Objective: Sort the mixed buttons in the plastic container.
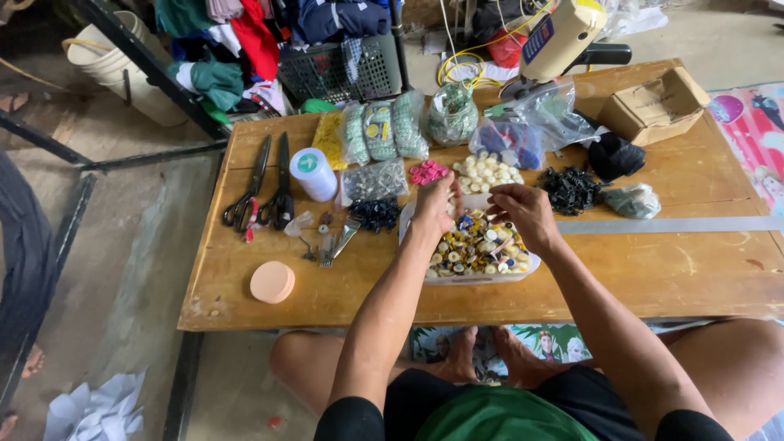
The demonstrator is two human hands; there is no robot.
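Two hands are held over a white tray (532, 267) of mixed buttons (478, 247) on the table (653, 269) — left hand (437, 206) and right hand (523, 211) with fingers curled, pinching; anything gripped cannot be made out.

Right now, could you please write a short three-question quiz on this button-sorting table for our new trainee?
1. True or false: both hands hover over the tray of mixed buttons.
2. Which lies nearest the left hand? A) pink buttons B) cardboard box C) peach round lid
3. What tools lie at the table's left end?

Key: 1 true; 2 A; 3 two pairs of scissors. The right hand is beside the left.
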